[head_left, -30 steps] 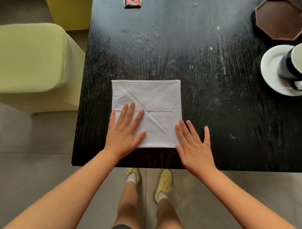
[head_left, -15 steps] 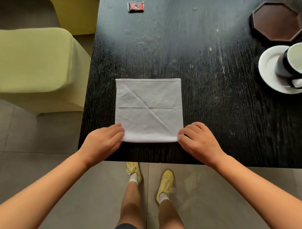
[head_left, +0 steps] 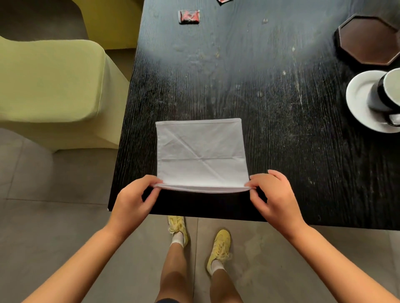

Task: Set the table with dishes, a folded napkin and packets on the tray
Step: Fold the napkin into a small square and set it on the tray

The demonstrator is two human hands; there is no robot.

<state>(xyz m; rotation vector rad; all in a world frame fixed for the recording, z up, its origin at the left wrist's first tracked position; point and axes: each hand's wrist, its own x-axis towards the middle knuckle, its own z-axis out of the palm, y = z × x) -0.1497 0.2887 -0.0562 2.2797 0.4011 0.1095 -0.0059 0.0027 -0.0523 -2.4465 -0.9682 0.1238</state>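
A white folded napkin [head_left: 200, 153] lies near the front edge of the black table [head_left: 281, 151]. My left hand [head_left: 136, 199] pinches its near left corner and my right hand [head_left: 275, 194] pinches its near right corner; the near edge is lifted slightly off the table. A red and black packet [head_left: 189, 16] lies at the far side, and the corner of a second packet [head_left: 224, 1] shows at the top edge. A brown octagonal tray [head_left: 368, 41] sits at the far right. In front of it stands a white saucer [head_left: 359, 101] with a dark cup [head_left: 387, 93] on it.
A green upholstered chair [head_left: 49, 86] stands close to the table's left side. The table's front edge [head_left: 194, 213] runs just behind my hands, with grey floor and my feet in yellow shoes [head_left: 218, 248] below it.
My hands went from lying flat on the napkin to its two near corners. They now pinch those corners and have raised the near edge.
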